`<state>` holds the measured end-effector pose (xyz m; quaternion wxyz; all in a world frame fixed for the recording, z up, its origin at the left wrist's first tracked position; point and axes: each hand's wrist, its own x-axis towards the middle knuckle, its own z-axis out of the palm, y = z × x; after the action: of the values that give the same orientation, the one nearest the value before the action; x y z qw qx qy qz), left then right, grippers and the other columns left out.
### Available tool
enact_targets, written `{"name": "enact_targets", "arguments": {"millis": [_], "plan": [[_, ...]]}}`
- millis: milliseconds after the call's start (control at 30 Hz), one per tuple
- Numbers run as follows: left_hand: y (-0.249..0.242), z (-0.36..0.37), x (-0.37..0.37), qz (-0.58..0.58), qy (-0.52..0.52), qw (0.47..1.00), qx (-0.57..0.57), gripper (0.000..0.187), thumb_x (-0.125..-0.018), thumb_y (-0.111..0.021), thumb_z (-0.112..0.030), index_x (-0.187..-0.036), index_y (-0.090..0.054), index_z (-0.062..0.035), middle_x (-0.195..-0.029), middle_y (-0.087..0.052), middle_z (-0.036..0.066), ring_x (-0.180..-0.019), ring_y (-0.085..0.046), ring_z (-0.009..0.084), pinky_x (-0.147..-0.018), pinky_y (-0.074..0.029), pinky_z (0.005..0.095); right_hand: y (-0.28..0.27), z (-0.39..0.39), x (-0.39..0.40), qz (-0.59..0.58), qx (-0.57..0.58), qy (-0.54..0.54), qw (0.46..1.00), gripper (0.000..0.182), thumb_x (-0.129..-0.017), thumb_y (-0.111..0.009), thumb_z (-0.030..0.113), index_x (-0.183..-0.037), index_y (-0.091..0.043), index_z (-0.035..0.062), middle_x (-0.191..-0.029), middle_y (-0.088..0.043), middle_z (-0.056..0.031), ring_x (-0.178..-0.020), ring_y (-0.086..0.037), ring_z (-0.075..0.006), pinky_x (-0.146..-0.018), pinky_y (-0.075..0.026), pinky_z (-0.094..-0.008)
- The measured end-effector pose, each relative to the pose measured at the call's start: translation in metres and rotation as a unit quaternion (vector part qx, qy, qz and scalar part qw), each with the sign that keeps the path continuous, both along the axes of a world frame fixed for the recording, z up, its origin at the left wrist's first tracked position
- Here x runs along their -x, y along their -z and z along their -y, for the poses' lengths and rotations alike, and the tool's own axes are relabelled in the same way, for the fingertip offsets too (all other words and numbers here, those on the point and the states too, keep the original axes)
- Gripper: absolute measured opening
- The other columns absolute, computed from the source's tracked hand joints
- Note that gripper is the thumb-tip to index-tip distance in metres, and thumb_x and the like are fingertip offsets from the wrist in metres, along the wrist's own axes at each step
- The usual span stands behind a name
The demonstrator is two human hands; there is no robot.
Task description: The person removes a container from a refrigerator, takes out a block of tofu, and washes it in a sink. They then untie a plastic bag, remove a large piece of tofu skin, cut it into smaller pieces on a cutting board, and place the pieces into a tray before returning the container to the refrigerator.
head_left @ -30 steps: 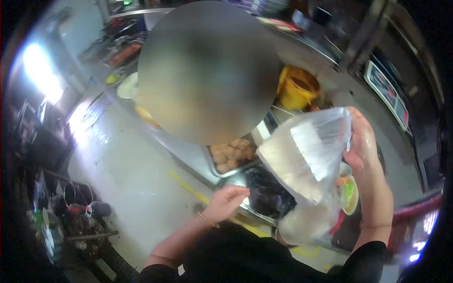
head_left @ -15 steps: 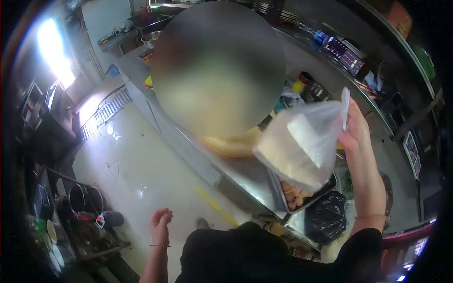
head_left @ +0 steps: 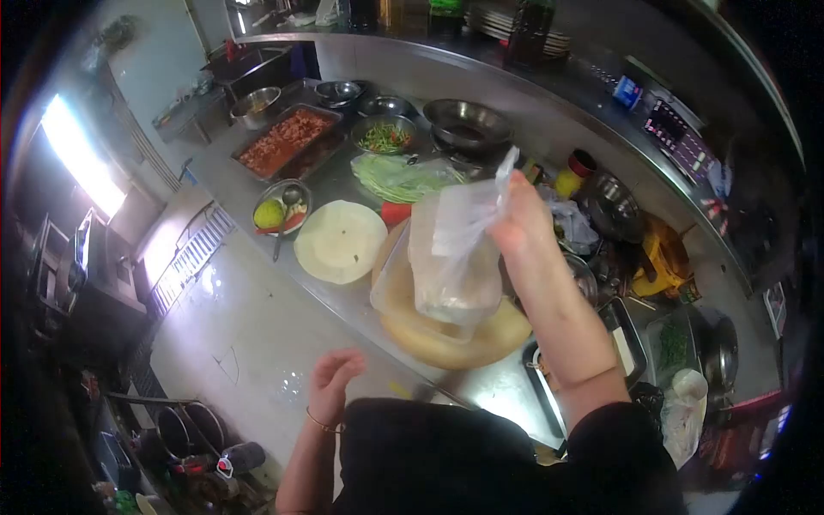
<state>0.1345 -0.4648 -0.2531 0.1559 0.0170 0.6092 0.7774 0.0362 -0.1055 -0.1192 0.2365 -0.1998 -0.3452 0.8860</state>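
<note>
Black short-sleeved cloth top (head_left: 438, 455), plain across the visible part. Right sleeve (head_left: 616, 442) same black, loose, ends around the elbow. Left hand (head_left: 335, 378) bare; thin gold-toned rounded bracelet (head_left: 323, 421) at its wrist. Right hand (head_left: 525, 215) bare, forearm uncovered, fingers partly hidden.

My right hand (head_left: 525, 216) grips a clear bag (head_left: 457, 268).
On my feed, it hangs over a round board (head_left: 459, 350); from centre, a pale plate (head_left: 341, 242) lies at nine o'clock, greens (head_left: 390, 178) at twelve, the loosely curled left hand (head_left: 336, 378) at seven.
</note>
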Motion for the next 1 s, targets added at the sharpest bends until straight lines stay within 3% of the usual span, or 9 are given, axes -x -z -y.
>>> {"name": "enact_targets", "arguments": {"millis": [167, 267, 400, 567, 667, 800, 900, 933, 1000], "plan": [[-0.004, -0.003, 0.075, 0.062, -0.037, 0.996, 0.047, 0.018, -0.085, -0.061, 0.002, -0.103, -0.064, -0.0009, -0.095, -0.067, 0.006, -0.089, -0.062, 0.0144, -0.080, -0.048, 0.0274, 0.065, 0.017, 0.014, 0.123, 0.099, 0.073, 0.985, 0.023, -0.092, -0.042, 0.002, -0.111, -0.054, 0.0054, -0.097, -0.059, -0.0092, -0.085, -0.061, -0.0222, -0.074, -0.053, -0.0386], [-0.001, -0.037, 0.138, -0.052, 0.053, 0.991, 0.112, 0.015, -0.087, -0.062, -0.002, -0.102, -0.064, 0.0000, -0.096, -0.067, 0.007, -0.090, -0.061, 0.0132, -0.082, -0.048, 0.0276, 0.106, 0.011, -0.008, 0.134, 0.075, 0.047, 0.987, 0.020, -0.094, -0.044, 0.002, -0.109, -0.057, 0.0047, -0.093, -0.061, -0.0079, -0.083, -0.061, -0.0196, -0.076, -0.053, -0.0352], [-0.012, -0.119, 0.197, -0.148, 0.230, 0.959, 0.077, 0.013, -0.088, -0.061, -0.005, -0.100, -0.064, -0.0004, -0.097, -0.067, 0.007, -0.089, -0.062, 0.0166, -0.082, -0.049, 0.0287, 0.077, -0.001, -0.049, 0.186, -0.195, 0.025, 0.963, 0.020, -0.092, -0.057, 0.007, -0.111, -0.060, 0.0056, -0.091, -0.064, -0.0052, -0.083, -0.061, -0.0145, -0.072, -0.050, -0.0306], [-0.034, -0.215, 0.227, -0.390, 0.425, 0.816, 0.049, 0.028, -0.073, -0.071, -0.009, -0.101, -0.067, -0.0108, -0.097, -0.065, 0.010, -0.087, -0.062, 0.0292, -0.083, -0.048, 0.0374, 0.068, -0.007, -0.066, 0.187, -0.167, 0.144, 0.957, 0.018, -0.095, -0.056, 0.011, -0.111, -0.059, 0.0027, -0.096, -0.066, -0.0078, -0.085, -0.063, -0.0152, -0.073, -0.052, -0.0288], [-0.053, -0.237, 0.216, -0.543, 0.386, 0.739, 0.105, 0.027, -0.068, -0.074, -0.014, -0.095, -0.068, -0.0120, -0.097, -0.065, 0.009, -0.086, -0.061, 0.0285, -0.087, -0.044, 0.0385, 0.078, 0.013, -0.069, 0.201, -0.162, 0.234, 0.937, 0.022, -0.093, -0.060, 0.012, -0.114, -0.057, 0.0034, -0.097, -0.065, -0.0076, -0.086, -0.063, -0.0152, -0.073, -0.052, -0.0288], [-0.041, -0.250, 0.211, -0.532, 0.432, 0.724, 0.081, 0.027, -0.070, -0.073, -0.016, -0.095, -0.067, -0.0121, -0.087, -0.065, 0.007, -0.081, -0.060, 0.0275, -0.087, -0.040, 0.0380, 0.079, 0.034, -0.073, 0.146, 0.003, 0.250, 0.957, 0.019, -0.094, -0.056, 0.008, -0.112, -0.057, 0.0032, -0.102, -0.063, -0.0068, -0.089, -0.060, -0.0142, -0.073, -0.051, -0.0289], [-0.024, -0.258, 0.217, -0.474, 0.478, 0.737, 0.056, 0.025, -0.072, -0.073, -0.017, -0.096, -0.066, -0.0107, -0.085, -0.066, 0.007, -0.080, -0.061, 0.0261, -0.085, -0.041, 0.0373, 0.077, 0.047, -0.061, 0.246, -0.133, 0.347, 0.895, 0.018, -0.094, -0.052, 0.004, -0.111, -0.056, 0.0018, -0.102, -0.062, -0.0060, -0.086, -0.059, -0.0133, -0.074, -0.051, -0.0282], [-0.023, -0.258, 0.219, -0.455, 0.478, 0.750, 0.048, 0.021, -0.074, -0.072, -0.017, -0.093, -0.066, -0.0093, -0.086, -0.067, 0.008, -0.079, -0.062, 0.0247, -0.081, -0.043, 0.0363, 0.085, 0.050, -0.064, 0.262, -0.260, 0.376, 0.850, 0.018, -0.089, -0.056, 0.001, -0.108, -0.057, 0.0005, -0.100, -0.062, -0.0086, -0.086, -0.060, -0.0179, -0.074, -0.050, -0.0292], [-0.015, -0.258, 0.217, -0.363, 0.493, 0.790, 0.033, 0.015, -0.079, -0.070, -0.016, -0.090, -0.066, -0.0069, -0.087, -0.069, 0.009, -0.077, -0.063, 0.0214, -0.077, -0.045, 0.0333, 0.080, 0.061, -0.069, 0.335, -0.518, 0.390, 0.683, 0.019, -0.084, -0.060, -0.001, -0.103, -0.059, 0.0003, -0.098, -0.062, -0.0115, -0.087, -0.061, -0.0230, -0.074, -0.049, -0.0309]]}}
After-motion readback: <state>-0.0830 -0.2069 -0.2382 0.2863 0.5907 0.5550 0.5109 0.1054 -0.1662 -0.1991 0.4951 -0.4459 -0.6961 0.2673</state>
